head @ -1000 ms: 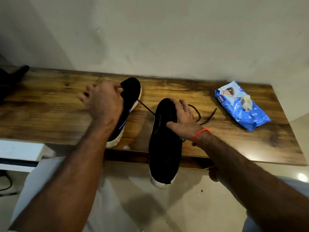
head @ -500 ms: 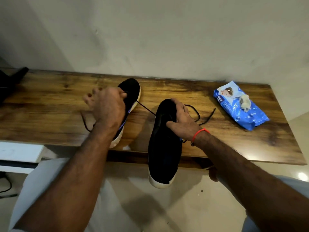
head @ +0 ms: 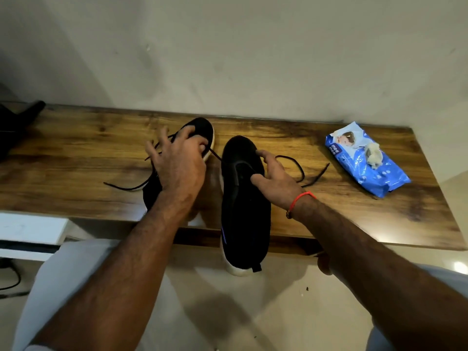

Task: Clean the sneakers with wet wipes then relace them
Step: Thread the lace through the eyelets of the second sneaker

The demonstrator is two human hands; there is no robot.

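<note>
Two black sneakers with white soles lie on the wooden table (head: 76, 160). My left hand (head: 178, 168) hovers over the left sneaker (head: 202, 129) with fingers spread, thumb and forefinger pinching a black lace (head: 121, 187) that trails left across the table. My right hand (head: 274, 179), with a red thread at the wrist, grips the right sneaker (head: 244, 224) at its opening, thumb inside. That sneaker's heel hangs past the table's front edge. More lace (head: 301, 171) loops on the table to the right of it.
A blue wet-wipe pack (head: 367, 171) lies at the table's right end with a crumpled used wipe (head: 374, 157) on top. A dark object (head: 17, 125) sits at the far left. The wall runs close behind the table; a white ledge (head: 30, 228) is lower left.
My left hand has shifted right and opened its fingers, and the lace end has slid out to the left on the table. The right sneaker has turned a little in my right hand.
</note>
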